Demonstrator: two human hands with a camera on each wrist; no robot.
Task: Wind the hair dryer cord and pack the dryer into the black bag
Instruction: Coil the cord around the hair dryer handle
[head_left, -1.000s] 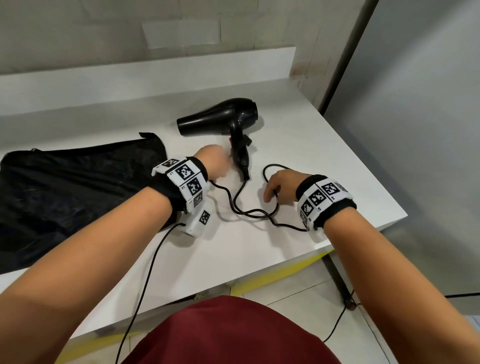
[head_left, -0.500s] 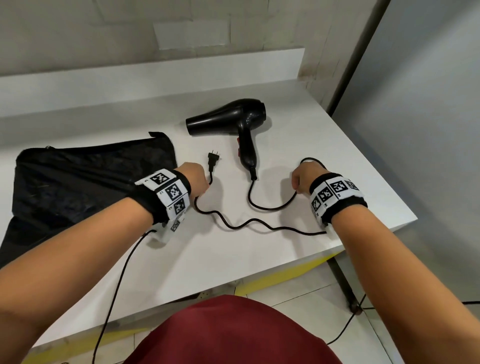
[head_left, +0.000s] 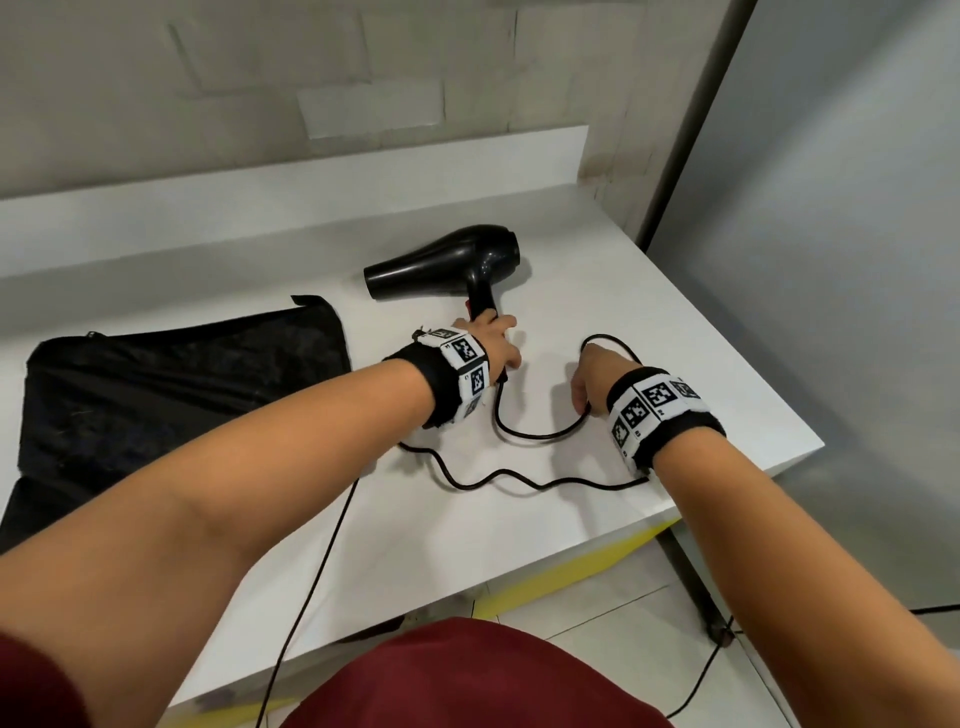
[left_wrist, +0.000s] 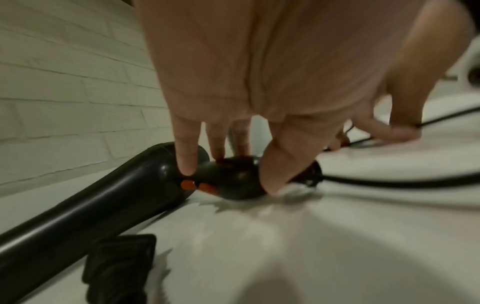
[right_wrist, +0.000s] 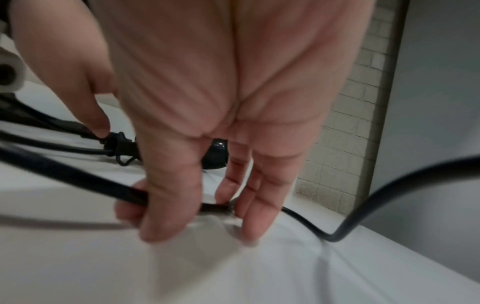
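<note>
Since half a second ago your left hand (head_left: 491, 345) has left the spot beside the bag and gone up to the handle of the hair dryer (head_left: 447, 262), and the plug that lay bare on the table (head_left: 649, 291) then is no longer to be seen in the head view. That hand now curls over the lower handle, fingers (left_wrist: 185, 158) on one side and thumb on the other in the left wrist view, just above the two orange switches (left_wrist: 198, 186). Your right hand (head_left: 592, 382) is near the right edge of the table, its thumb and fingers (right_wrist: 166, 214) closed round the cord (head_left: 540, 434), which passes through the grip and loops off beyond it. There is one dryer, lying on its side with the nozzle pointing left, and one cord, trailing from the handle end in loose waves across the table. One black bag (head_left: 171, 389) lies flat on the left part of the table, well apart from the dryer; whether anything is inside it you cannot tell from these views. A separate thin cable (head_left: 317, 566) runs from under your left wrist over the front edge of the table.
</note>
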